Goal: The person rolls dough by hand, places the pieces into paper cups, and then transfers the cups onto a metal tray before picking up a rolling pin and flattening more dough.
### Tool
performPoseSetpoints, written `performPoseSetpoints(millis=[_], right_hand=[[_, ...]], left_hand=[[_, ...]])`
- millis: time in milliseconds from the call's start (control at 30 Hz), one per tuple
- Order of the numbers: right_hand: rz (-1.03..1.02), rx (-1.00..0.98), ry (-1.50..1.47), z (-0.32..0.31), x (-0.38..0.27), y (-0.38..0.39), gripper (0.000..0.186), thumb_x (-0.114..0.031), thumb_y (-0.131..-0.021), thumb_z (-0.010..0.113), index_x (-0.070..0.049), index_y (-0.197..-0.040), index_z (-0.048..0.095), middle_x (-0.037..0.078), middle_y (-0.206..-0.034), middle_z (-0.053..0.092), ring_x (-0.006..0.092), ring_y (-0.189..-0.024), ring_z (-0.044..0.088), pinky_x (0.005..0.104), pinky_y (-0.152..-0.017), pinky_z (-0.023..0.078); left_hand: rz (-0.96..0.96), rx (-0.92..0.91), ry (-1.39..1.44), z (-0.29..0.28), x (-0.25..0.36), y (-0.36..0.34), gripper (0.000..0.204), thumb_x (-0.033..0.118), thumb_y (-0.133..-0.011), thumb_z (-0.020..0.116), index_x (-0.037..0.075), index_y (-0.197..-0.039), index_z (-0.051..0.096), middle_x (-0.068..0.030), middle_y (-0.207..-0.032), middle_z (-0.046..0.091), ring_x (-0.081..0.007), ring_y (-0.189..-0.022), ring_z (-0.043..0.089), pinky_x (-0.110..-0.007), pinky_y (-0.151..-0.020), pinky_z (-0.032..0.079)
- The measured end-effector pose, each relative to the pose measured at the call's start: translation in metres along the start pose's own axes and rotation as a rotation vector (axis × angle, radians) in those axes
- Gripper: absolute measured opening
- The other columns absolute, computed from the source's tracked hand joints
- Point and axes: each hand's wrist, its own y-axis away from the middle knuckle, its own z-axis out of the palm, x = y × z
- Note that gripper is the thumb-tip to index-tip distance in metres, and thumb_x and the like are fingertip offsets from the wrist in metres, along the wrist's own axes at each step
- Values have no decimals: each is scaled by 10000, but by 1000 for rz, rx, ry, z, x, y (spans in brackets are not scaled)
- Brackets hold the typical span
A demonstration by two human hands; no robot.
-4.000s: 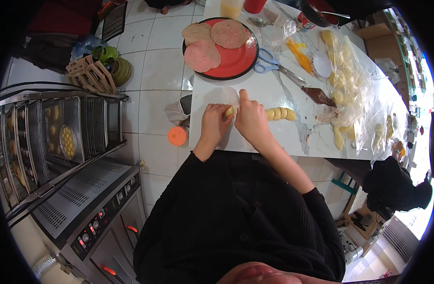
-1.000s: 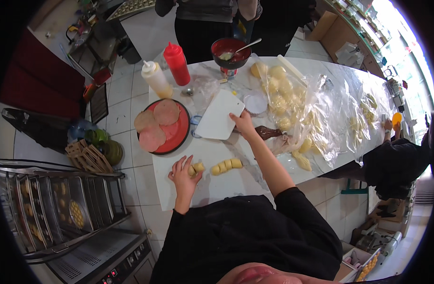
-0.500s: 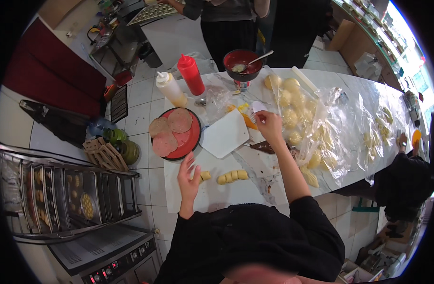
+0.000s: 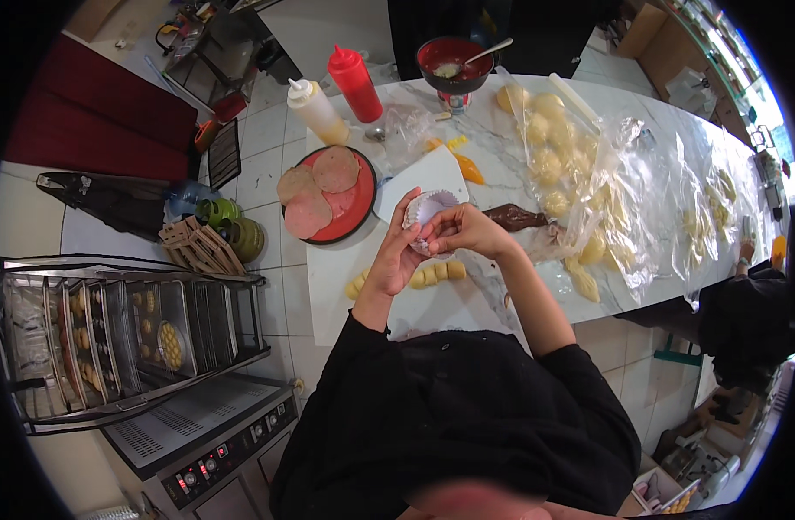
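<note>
Both hands raised above the counter, fingers curled close around a small stack of white fluted paper cups [image 4: 432, 212]. Left hand [image 4: 399, 256] cupping the stack from below and the side, fingers narrowly bent against the pleated wall; right hand [image 4: 463, 232] pinching the rim from the other side, fingertips pressed to the thin paper. Directly beneath, a short row of pale yellow dough pieces [image 4: 428, 276], smooth and rounded, lying on a white sheet. Beside it a white cutting board [image 4: 419, 182] and a round red plate [image 4: 359, 201] bearing flat pink meat slices. Farther back, a red squeeze bottle [image 4: 355, 83], a pale yellow squeeze bottle [image 4: 317, 110], a red bowl [image 4: 454, 63] with a spoon. More dough balls under crinkled clear plastic film [image 4: 605, 186] along the glossy white marble counter [image 4: 666, 130]. White tiled floor at left, with a metal rack [image 4: 124, 334] of trays.
</note>
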Motion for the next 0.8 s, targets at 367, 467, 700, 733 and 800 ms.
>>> performPoseSetpoints(millis=[367, 467, 700, 733, 800], right_hand=[[24, 18, -7, 1, 7, 3, 178, -74, -721, 723, 7, -865, 657, 46, -773, 651, 98, -668, 607, 220, -625, 487], [17, 24, 11, 3, 5, 3, 192, -85, -713, 733, 3, -864, 656, 46, -763, 649, 93, -653, 600, 211, -596, 477], [22, 40, 67, 8, 4, 11, 152, -94, -749, 704, 6, -850, 653, 21, -721, 619, 65, -621, 543, 197, -555, 440], [20, 74, 76, 8, 4, 12, 140, -97, -762, 689, 6, -848, 648, 20, -715, 613, 62, -629, 538, 201, -556, 439], [-34, 182, 183, 16, 5, 13, 123, -92, -781, 663, 11, -844, 640, 19, -716, 607, 51, -641, 530, 203, -555, 440]], left_hand=[[-36, -50, -100, -6, 1, 4, 713, 90, -793, 594, 168, -1390, 211, -106, -1279, 392, -228, -1137, 467, -378, -931, 425], [-61, -56, -117, -2, 3, 4, 717, 83, -788, 591, 166, -1392, 213, -106, -1279, 392, -227, -1134, 469, -386, -912, 445], [-71, -153, -75, -7, 3, 7, 708, 88, -801, 602, 181, -1390, 219, -102, -1249, 418, -216, -1043, 531, -348, -832, 495], [-83, -145, -39, -9, 3, 7, 706, 84, -802, 598, 182, -1390, 218, -109, -1258, 415, -226, -1053, 529, -371, -834, 498], [-92, -141, -3, -14, 2, 4, 704, 80, -802, 594, 182, -1389, 218, -115, -1266, 411, -235, -1063, 528, -393, -837, 501]])
